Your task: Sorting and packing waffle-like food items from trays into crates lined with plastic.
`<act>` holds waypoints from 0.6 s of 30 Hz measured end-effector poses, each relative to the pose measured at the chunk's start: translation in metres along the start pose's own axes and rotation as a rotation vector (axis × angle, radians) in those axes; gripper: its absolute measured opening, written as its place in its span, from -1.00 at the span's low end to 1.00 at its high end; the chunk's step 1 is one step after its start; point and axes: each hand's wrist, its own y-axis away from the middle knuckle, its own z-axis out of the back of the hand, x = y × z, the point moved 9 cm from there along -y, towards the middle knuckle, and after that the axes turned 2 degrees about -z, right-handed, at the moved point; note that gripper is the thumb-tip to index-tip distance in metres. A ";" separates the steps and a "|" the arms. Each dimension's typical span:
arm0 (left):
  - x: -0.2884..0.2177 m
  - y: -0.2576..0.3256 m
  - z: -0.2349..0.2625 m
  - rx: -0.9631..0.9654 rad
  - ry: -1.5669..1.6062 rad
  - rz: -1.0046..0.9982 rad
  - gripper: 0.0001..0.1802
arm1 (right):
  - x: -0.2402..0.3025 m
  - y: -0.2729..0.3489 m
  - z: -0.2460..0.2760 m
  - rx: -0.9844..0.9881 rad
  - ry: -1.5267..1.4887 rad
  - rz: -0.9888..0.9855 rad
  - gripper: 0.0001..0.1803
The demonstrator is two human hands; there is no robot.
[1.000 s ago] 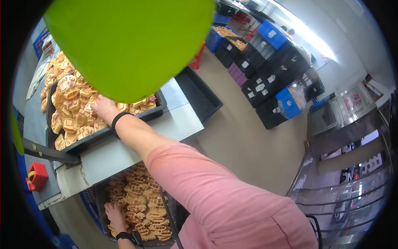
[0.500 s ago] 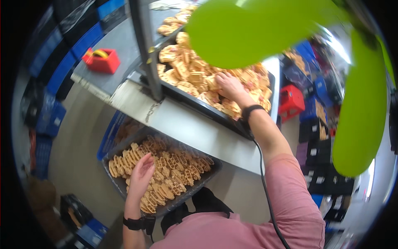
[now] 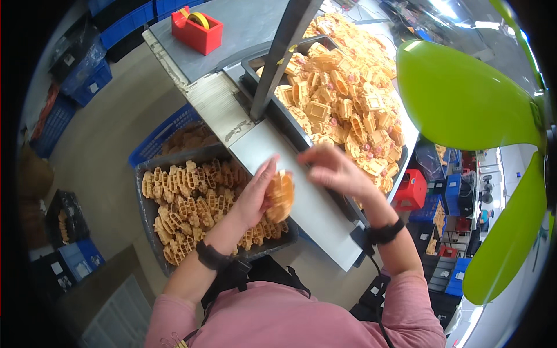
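Note:
My left hand (image 3: 255, 197) is closed on a tan moulded piece (image 3: 281, 196), held above the near edge of the white bench strip (image 3: 290, 182). Slightly blurred, my right hand (image 3: 339, 174) hovers by the rim of the black tray (image 3: 296, 124), thumb and fingers apart, with nothing visible in them. A jumbled heap of tan moulded pieces (image 3: 354, 104) with rectangular openings fills this tray; small pinkish bits show among them. Lower left, below my left forearm, a dark lined bin (image 3: 152, 232) holds similar pieces (image 3: 185, 211) set in neat rows.
A red tape dispenser (image 3: 197, 36) stands on the grey tabletop (image 3: 243, 23). A dark metal post (image 3: 284, 55) rises beside the tray. Green fan blades (image 3: 464, 95) spread at right. A blue basket (image 3: 165, 136) sits behind the bin; a red stool (image 3: 411, 190) stands beyond the bench.
My right hand has come out of the heap, back toward me. My left hand has moved right from over the bin and now holds a tan piece. The view has shifted.

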 end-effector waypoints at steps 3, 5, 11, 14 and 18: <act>0.027 0.011 0.020 0.053 0.319 0.193 -0.32 | -0.045 -0.052 0.098 -0.589 0.517 0.004 -0.38; 0.028 0.018 0.033 -0.073 0.424 0.187 -0.35 | -0.108 -0.088 0.144 -0.636 0.769 -0.112 -0.35; 0.007 0.051 0.065 -0.149 0.377 0.229 -0.44 | -0.114 -0.073 0.150 -0.662 0.680 -0.246 -0.49; 0.009 0.063 0.086 -0.051 0.365 0.205 -0.50 | -0.069 -0.040 0.126 -0.667 0.247 0.015 -0.58; -0.001 0.090 0.091 0.077 0.509 0.201 -0.44 | 0.009 0.004 0.007 -0.247 -0.063 -0.033 -0.53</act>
